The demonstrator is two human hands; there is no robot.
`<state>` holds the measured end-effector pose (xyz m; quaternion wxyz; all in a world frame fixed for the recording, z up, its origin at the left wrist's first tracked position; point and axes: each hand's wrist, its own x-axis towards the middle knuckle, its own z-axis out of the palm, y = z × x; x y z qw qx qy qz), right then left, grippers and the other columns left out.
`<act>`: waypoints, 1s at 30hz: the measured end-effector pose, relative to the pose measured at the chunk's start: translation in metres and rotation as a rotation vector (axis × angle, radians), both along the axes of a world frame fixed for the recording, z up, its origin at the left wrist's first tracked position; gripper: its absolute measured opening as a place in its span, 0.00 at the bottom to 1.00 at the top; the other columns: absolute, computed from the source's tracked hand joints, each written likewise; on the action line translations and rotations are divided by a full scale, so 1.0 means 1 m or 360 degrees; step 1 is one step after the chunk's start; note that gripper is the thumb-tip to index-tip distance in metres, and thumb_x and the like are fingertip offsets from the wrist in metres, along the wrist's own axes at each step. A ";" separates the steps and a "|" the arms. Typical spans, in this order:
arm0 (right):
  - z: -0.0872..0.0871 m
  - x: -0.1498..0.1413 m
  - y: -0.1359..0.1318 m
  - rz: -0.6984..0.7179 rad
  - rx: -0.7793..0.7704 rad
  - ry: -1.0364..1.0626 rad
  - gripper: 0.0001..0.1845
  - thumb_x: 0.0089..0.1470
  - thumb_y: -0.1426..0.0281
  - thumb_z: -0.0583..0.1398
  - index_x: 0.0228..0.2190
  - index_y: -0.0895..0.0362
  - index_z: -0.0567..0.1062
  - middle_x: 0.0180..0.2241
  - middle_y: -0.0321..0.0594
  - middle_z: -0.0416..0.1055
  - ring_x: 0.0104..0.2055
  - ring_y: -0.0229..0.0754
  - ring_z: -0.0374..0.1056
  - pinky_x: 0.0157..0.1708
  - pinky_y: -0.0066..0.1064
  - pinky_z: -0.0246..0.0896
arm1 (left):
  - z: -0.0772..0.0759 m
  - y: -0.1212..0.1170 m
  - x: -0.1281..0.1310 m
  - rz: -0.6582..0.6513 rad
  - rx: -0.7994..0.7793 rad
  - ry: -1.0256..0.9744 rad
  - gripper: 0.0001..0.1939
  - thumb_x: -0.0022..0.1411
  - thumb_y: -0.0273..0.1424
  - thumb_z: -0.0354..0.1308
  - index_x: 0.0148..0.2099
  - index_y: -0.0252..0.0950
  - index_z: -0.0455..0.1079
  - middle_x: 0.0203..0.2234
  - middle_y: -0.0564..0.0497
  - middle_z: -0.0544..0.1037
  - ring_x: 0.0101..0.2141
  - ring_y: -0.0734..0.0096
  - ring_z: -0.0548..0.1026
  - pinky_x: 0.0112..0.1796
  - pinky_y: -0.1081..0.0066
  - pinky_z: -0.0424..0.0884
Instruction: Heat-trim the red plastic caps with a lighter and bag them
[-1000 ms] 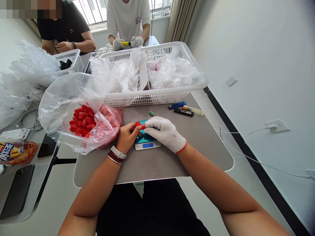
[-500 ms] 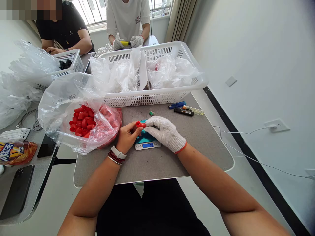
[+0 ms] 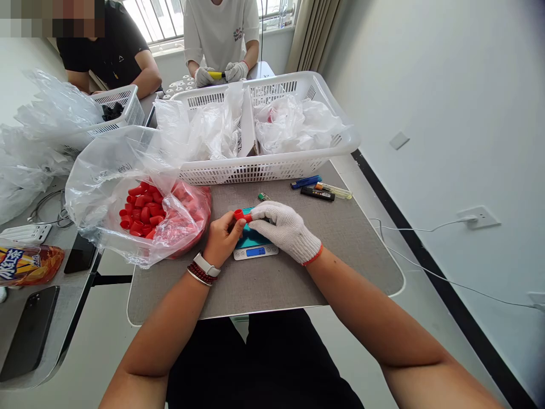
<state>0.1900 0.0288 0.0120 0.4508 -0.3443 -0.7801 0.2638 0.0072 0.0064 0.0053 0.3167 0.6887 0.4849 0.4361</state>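
Note:
Between my two hands is a red elbow pipe fitting, its open end facing up. My bare left hand pinches it from the left, thumb in front. On the other side, the fingers of my right hand, in a white knit glove with a red cuff, close on its right end. Right under the fitting lies a small digital scale with a teal plate and a lit blue display reading about zero. To the left, a clear plastic bag lies open, showing many red elbow fittings.
Behind the scale stands a white plastic basket holding plastic bags and a cardboard divider. Knives or markers lie at the table's right. A phone and a bottle are on the left table. Two people sit opposite.
The red elbow fitting has tilted slightly in my fingers and my left hand has shifted a little. The person in black at upper left has moved slightly to the left.

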 end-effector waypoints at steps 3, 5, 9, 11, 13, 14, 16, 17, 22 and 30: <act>0.002 0.001 0.000 0.0011 -0.0080 0.0003 0.06 0.58 0.71 0.61 0.30 0.56 0.78 0.31 0.36 0.76 0.34 0.38 0.71 0.39 0.31 0.66 | 0.000 0.000 0.000 0.0014 0.0066 0.0056 0.22 0.66 0.50 0.53 0.36 0.35 0.72 0.18 0.56 0.69 0.20 0.76 0.65 0.23 0.74 0.60; 0.003 0.002 -0.001 0.0020 -0.0111 0.0003 0.07 0.59 0.71 0.61 0.30 0.57 0.78 0.31 0.37 0.76 0.34 0.38 0.71 0.39 0.31 0.65 | 0.000 0.000 -0.001 0.0011 0.0104 0.0094 0.21 0.67 0.48 0.54 0.42 0.34 0.75 0.20 0.55 0.71 0.21 0.75 0.66 0.23 0.74 0.61; 0.003 0.002 0.000 0.0010 -0.0148 -0.0004 0.06 0.57 0.71 0.62 0.30 0.57 0.78 0.30 0.37 0.75 0.33 0.37 0.70 0.37 0.30 0.64 | 0.002 -0.001 -0.001 0.0000 0.0136 0.0105 0.20 0.67 0.46 0.54 0.38 0.33 0.75 0.17 0.56 0.70 0.19 0.77 0.64 0.22 0.76 0.60; 0.003 0.001 0.000 0.0012 -0.0151 0.0012 0.04 0.56 0.71 0.63 0.29 0.57 0.78 0.30 0.36 0.75 0.32 0.37 0.70 0.37 0.30 0.64 | 0.001 -0.001 -0.001 0.0013 0.0158 0.0114 0.22 0.67 0.46 0.54 0.31 0.33 0.72 0.16 0.57 0.68 0.17 0.78 0.63 0.21 0.76 0.58; 0.002 0.000 0.000 0.0014 -0.0144 0.0032 0.03 0.54 0.72 0.63 0.28 0.57 0.77 0.30 0.36 0.75 0.32 0.37 0.70 0.37 0.29 0.64 | 0.001 0.000 -0.002 0.0024 0.0170 0.0125 0.24 0.67 0.46 0.53 0.25 0.34 0.67 0.14 0.56 0.67 0.17 0.79 0.63 0.20 0.75 0.57; 0.002 0.000 0.000 0.0015 -0.0141 0.0035 0.03 0.54 0.73 0.63 0.28 0.57 0.77 0.30 0.36 0.75 0.31 0.37 0.69 0.37 0.29 0.64 | 0.001 0.000 -0.002 0.0024 0.0167 0.0127 0.25 0.68 0.46 0.53 0.23 0.34 0.65 0.14 0.56 0.68 0.16 0.79 0.63 0.20 0.75 0.57; 0.002 0.000 0.001 0.0026 -0.0140 0.0025 0.04 0.54 0.73 0.63 0.27 0.56 0.77 0.29 0.36 0.75 0.31 0.36 0.69 0.36 0.29 0.64 | 0.000 0.000 -0.003 0.0010 0.0155 0.0128 0.26 0.68 0.45 0.52 0.22 0.35 0.64 0.13 0.55 0.69 0.16 0.79 0.64 0.20 0.76 0.57; 0.002 0.000 0.001 0.0034 -0.0143 0.0015 0.04 0.55 0.72 0.63 0.27 0.56 0.77 0.29 0.35 0.75 0.31 0.36 0.68 0.36 0.29 0.64 | 0.000 0.001 -0.003 0.0001 0.0152 0.0126 0.25 0.68 0.45 0.52 0.23 0.34 0.65 0.13 0.55 0.69 0.16 0.78 0.65 0.20 0.76 0.58; 0.003 0.003 0.001 0.0038 -0.0138 -0.0016 0.06 0.57 0.71 0.62 0.28 0.57 0.77 0.29 0.36 0.74 0.32 0.37 0.69 0.37 0.30 0.63 | -0.002 0.002 -0.002 -0.0034 0.0138 0.0049 0.19 0.66 0.44 0.56 0.42 0.33 0.77 0.20 0.53 0.78 0.20 0.75 0.72 0.22 0.76 0.64; 0.003 0.003 0.000 0.0038 -0.0176 -0.0021 0.08 0.58 0.68 0.61 0.28 0.57 0.77 0.29 0.37 0.74 0.32 0.38 0.69 0.36 0.31 0.63 | 0.000 0.001 -0.002 -0.0049 0.0094 0.0028 0.20 0.67 0.45 0.55 0.43 0.33 0.77 0.21 0.52 0.79 0.20 0.76 0.72 0.23 0.76 0.65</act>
